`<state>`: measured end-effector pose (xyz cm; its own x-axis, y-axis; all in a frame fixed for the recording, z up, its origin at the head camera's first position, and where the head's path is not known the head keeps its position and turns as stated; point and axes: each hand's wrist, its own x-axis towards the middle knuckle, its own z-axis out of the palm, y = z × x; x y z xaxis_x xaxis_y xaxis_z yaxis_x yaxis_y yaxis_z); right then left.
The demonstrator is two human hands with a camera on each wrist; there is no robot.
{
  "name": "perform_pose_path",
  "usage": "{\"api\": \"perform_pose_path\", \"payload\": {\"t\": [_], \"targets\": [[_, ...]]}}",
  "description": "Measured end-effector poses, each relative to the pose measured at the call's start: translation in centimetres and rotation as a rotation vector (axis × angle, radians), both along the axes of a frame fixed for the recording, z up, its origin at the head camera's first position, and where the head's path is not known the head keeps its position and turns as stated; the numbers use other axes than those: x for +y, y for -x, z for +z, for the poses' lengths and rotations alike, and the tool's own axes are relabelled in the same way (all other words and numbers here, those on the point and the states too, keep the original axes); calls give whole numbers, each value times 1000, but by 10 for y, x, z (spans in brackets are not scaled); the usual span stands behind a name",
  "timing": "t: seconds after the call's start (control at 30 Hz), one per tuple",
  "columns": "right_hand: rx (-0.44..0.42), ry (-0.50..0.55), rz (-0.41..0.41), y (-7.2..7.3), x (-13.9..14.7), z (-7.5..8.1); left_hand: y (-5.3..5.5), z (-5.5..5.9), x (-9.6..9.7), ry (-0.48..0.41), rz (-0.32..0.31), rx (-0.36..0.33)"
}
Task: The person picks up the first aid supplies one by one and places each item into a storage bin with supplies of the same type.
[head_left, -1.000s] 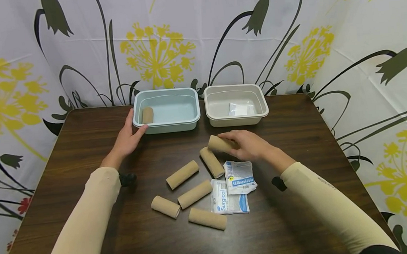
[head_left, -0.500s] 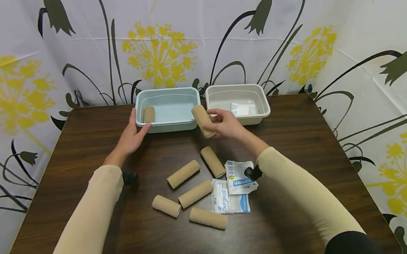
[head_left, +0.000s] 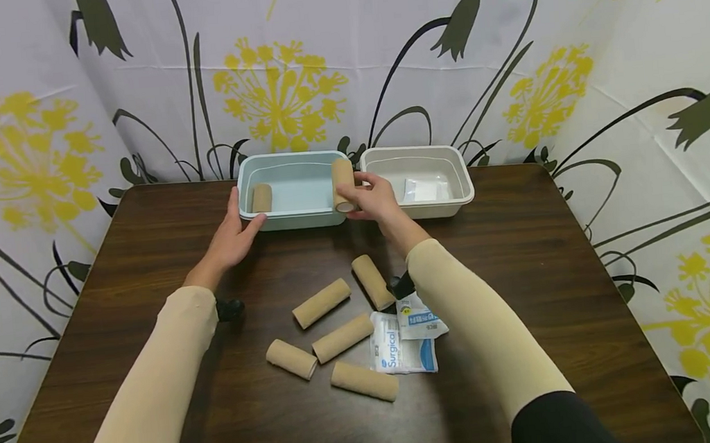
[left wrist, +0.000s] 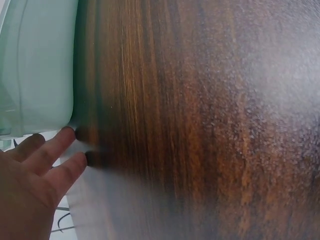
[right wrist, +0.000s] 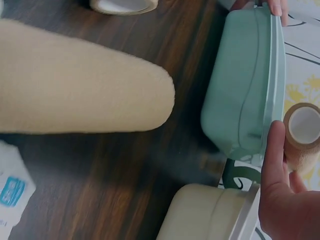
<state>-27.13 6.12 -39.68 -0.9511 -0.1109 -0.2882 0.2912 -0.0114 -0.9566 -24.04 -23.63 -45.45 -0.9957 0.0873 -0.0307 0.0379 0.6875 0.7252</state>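
My right hand (head_left: 374, 198) pinches a cardboard tube (head_left: 343, 181) between thumb and fingers, held over the right end of the light blue plastic bin (head_left: 292, 222). In the right wrist view that tube (right wrist: 302, 142) shows its open end beside the bin's rim. At the bin's left front corner, my left hand (head_left: 226, 240) touches the side with fairly straight fingers, its thumb lying at the front rim. In the left wrist view, the fingers (left wrist: 60, 145) spread against the bin's base corner. Another cardboard tube (head_left: 261, 199) lies inside the blue bin at its left.
A beige bin (head_left: 413, 211) stands right of the blue one, with a white packet (head_left: 425, 190) inside. Several cardboard tubes (head_left: 343, 338) lie mid-table. Two surgical packets (head_left: 396, 347) overlap beside them, partly behind my right forearm. A patterned curtain (head_left: 281, 81) hangs behind the table.
My right hand has lifted the cardboard tube from near the packets and carried it up and left to the blue bin, turning it more upright. The left hand stays at the bin's corner.
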Motion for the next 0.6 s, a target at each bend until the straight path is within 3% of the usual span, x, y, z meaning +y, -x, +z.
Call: {"api": "perform_pose_path", "payload": {"t": [0.4,0.6], "targets": [[8,-12,-85,2,-14,6,1,0,0,2,-2,-3],[25,-26,-71,3,-18,5,1,1,-1,0,3,-6]]}}
